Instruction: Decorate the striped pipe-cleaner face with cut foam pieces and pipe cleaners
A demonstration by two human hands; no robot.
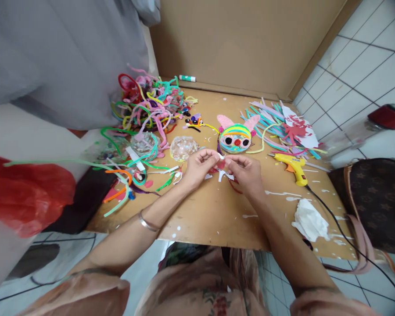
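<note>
Near the table's (217, 215) left edge I see a heap of fuzzy wires (145, 109). At the middle, my left hand (199, 166) and right hand (245, 172) pinch a white scrap (221, 156). Behind it the face (236, 138) looks nearly done. A glue gun (292, 166) lies right.

Both forearms are bare. The left hand (199, 168) has a thin silver bangle (147, 224) above its wrist; the right hand (246, 172) wears nothing. Short peach sleeves, and a floral-print top (pink, dark green) below.
</note>
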